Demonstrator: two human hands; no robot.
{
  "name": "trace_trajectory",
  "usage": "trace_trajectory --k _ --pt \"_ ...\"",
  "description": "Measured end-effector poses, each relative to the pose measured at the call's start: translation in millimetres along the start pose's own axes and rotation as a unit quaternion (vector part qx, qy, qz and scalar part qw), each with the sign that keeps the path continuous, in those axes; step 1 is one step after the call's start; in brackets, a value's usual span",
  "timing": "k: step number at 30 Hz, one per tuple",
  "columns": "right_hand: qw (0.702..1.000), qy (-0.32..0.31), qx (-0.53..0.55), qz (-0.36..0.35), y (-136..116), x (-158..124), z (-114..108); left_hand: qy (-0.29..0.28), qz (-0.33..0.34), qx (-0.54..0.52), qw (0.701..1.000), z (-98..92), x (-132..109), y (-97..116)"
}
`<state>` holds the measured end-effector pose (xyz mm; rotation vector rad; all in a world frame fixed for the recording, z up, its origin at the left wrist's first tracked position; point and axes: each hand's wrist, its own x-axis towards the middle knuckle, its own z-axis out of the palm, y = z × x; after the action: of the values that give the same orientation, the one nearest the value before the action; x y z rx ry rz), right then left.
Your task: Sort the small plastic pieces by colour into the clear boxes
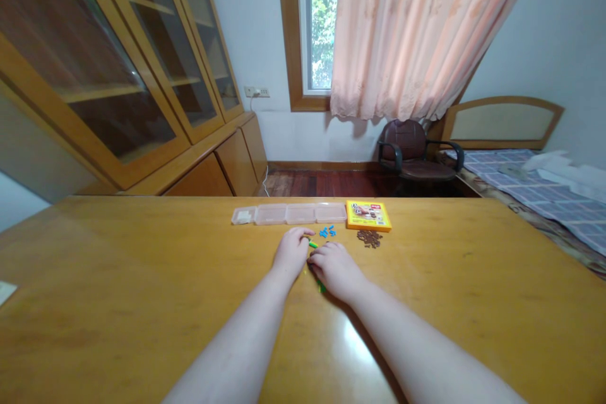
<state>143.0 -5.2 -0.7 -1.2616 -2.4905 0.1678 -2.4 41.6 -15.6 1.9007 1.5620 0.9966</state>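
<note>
Over the middle of the table my left hand [291, 254] and my right hand [337, 269] are close together, fingers curled inward. A small green-and-yellow piece [313, 244] shows at the fingertips of my left hand. More green [322, 288] peeks out below my right hand, whose fingers bend down and hide what they hold. Whether both green parts belong to one thing, I cannot tell. Just beyond the fingers lie several small blue pieces [326, 231]. To their right is a heap of small brown pieces [369, 238].
A clear plastic tray [271, 214] with compartments lies along the far side of the wooden table [142, 290], a white item [243, 217] in its left end. Beside it is a yellow box [368, 215]. Beyond the table stand a chair [411, 151], a bed and a glass-door cabinet.
</note>
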Motion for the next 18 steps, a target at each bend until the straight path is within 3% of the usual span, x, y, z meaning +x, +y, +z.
trace_trajectory --k 7,13,15,18 --pt "0.99 0.064 0.045 0.118 21.7 3.1 6.3 -0.057 0.044 0.058 0.996 0.8 -0.1 -1.0" --pt "0.94 0.144 0.183 0.248 35.1 6.7 -1.3 -0.088 0.076 0.111 0.987 -0.1 -2.9 3.1" --pt "0.927 0.158 0.221 0.26 36.9 6.7 -3.6 -0.097 0.072 0.129 0.984 -1.6 -3.7 5.5" --pt "0.93 0.148 0.237 0.24 36.7 6.5 -3.4 -0.097 0.051 0.162 0.981 -5.0 -5.0 10.0"
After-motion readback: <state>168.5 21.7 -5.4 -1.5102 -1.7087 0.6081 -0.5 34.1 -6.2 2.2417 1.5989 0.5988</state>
